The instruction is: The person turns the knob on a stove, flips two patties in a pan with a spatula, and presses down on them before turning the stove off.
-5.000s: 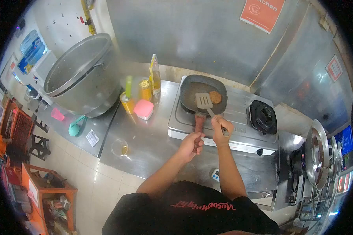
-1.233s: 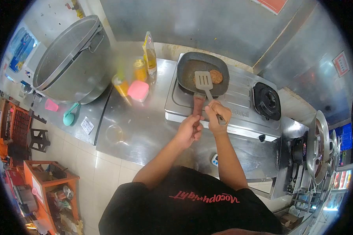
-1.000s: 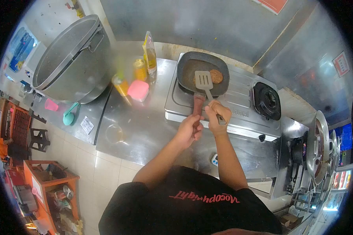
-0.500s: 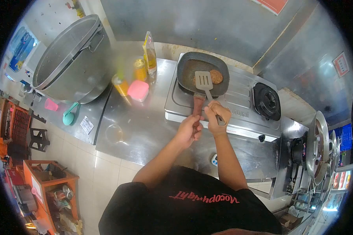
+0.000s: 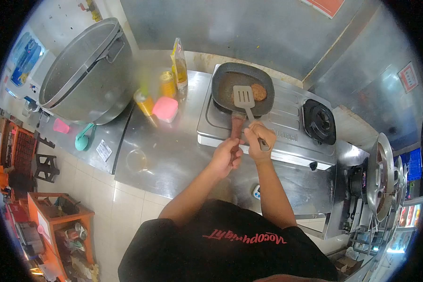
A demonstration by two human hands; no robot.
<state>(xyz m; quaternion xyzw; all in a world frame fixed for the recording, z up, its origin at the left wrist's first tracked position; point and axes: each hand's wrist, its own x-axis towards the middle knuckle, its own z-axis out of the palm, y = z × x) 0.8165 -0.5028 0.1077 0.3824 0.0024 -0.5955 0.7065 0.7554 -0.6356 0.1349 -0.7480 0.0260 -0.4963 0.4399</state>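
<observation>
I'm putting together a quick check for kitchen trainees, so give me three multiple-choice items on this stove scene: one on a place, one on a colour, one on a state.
1. Where does the patty lie in the pan?
A. left side
B. right side
C. outside it, on the counter

2. What colour is the pan's handle?
A. reddish brown
B. blue
C. white

3. What is the right hand doing?
A. resting open on the counter
B. gripping the spatula
C. holding a bottle

Answers:
1 B, the round brown patty sits toward the pan's right side, just right of the spatula's slotted blade.
2 A, the handle running toward the left hand is reddish brown.
3 B, the right hand's fingers are closed round the spatula's handle, blade over the pan.
</observation>
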